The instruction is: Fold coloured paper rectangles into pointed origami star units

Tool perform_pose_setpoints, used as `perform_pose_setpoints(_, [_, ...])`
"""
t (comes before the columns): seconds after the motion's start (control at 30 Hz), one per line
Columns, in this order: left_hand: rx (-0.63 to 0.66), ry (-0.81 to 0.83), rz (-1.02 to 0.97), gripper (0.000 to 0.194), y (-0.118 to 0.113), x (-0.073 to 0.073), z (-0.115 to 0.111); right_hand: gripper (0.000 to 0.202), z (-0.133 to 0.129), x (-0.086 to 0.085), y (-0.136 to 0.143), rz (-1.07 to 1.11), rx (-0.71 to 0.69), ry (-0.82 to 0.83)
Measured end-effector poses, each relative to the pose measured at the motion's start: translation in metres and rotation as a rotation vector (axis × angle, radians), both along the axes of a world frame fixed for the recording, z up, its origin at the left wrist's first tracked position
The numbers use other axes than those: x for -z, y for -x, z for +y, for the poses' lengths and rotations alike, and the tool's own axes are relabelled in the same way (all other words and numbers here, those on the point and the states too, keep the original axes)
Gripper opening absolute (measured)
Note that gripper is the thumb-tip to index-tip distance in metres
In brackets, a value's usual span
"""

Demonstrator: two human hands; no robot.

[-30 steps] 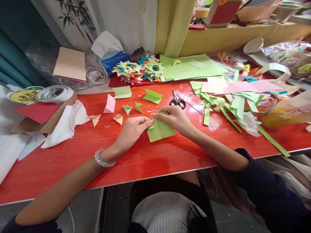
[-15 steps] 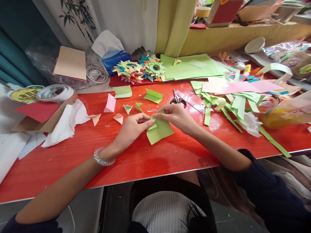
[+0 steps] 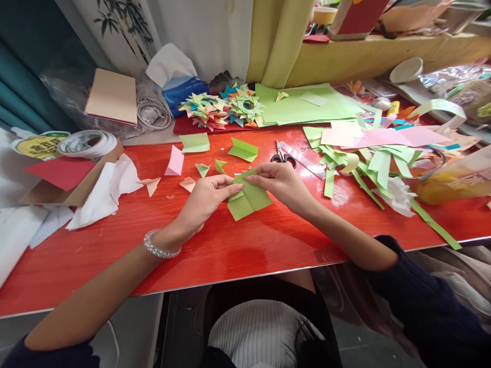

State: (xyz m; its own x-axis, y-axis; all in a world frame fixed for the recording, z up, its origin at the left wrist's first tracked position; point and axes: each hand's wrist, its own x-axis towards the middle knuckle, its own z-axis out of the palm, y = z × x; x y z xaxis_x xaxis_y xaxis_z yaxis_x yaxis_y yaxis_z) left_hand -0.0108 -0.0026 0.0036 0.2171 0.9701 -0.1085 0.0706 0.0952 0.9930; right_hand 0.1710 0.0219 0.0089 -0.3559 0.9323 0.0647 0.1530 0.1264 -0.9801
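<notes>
A creased green paper [image 3: 250,200] is held between my two hands, a little above the red table [image 3: 245,250]. My left hand [image 3: 207,198] pinches its left edge between thumb and fingers. At the upper right edge, my right hand [image 3: 282,183] grips the same paper. Just beyond my hands lie a folded green piece [image 3: 243,150], small green folded pieces [image 3: 202,169], a pink piece [image 3: 174,161] and a peach triangle [image 3: 187,184]. Black-handled scissors [image 3: 283,157] rest behind my right hand.
Green sheets [image 3: 307,107] lie at the back beside star-shaped paper rings [image 3: 205,110] and a blue tissue pack [image 3: 184,94]. Paper strips [image 3: 379,163] are heaped at right. A cardboard box [image 3: 49,195] with tape rolls and crumpled tissue [image 3: 105,191] stand at left.
The green paper has shifted slightly left and up, and its upper part is now more unfolded. My left hand has moved slightly left, while my right hand's fingertips have slid to the paper's upper right.
</notes>
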Motion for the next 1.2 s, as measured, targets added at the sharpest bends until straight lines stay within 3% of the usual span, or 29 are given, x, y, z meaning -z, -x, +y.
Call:
perform_pose_setpoints(0.1, [0.03,0.072,0.013,0.024,0.0,0.001,0.0,0.027,0.002,0.0,0.001,0.069,0.052,0.039])
perform_pose_setpoints(0.23, [0.036,0.042,-0.004,0.028,0.0,0.003,-0.002,0.03,0.002,0.002,0.001,0.093,-0.149,0.254])
perform_pose_setpoints(0.33, [0.054,0.049,0.031,0.03,0.002,0.0,0.0,0.03,0.003,0.006,0.001,0.037,-0.159,0.258])
perform_pose_setpoints(0.43, [0.11,-0.027,0.267,0.033,0.005,-0.007,0.004,0.03,0.004,0.009,0.001,-0.025,-0.119,0.219])
perform_pose_setpoints(0.53, [0.036,-0.227,0.51,0.033,0.007,-0.011,0.006,0.029,0.004,0.01,0.001,-0.067,-0.085,0.211])
perform_pose_setpoints(0.63, [-0.047,-0.292,0.394,0.025,0.008,-0.01,0.005,0.028,0.002,0.009,0.002,-0.091,-0.13,0.171])
perform_pose_setpoints(0.77, [-0.056,-0.152,0.102,0.027,0.006,-0.008,0.003,0.027,0.0,0.008,0.004,-0.099,-0.178,0.156])
perform_pose_setpoints(0.93, [-0.081,-0.147,0.071,0.028,0.005,-0.01,0.003,0.028,-0.005,0.009,0.008,0.142,-0.111,0.268])
perform_pose_setpoints(1.03, [-0.096,-0.169,0.103,0.029,0.006,-0.011,0.003,0.031,-0.008,0.01,0.008,0.071,-0.074,0.113])
perform_pose_setpoints(1.2, [-0.075,-0.126,0.079,0.027,0.007,-0.012,0.003,0.034,-0.008,0.009,0.002,-0.224,0.087,-0.378])
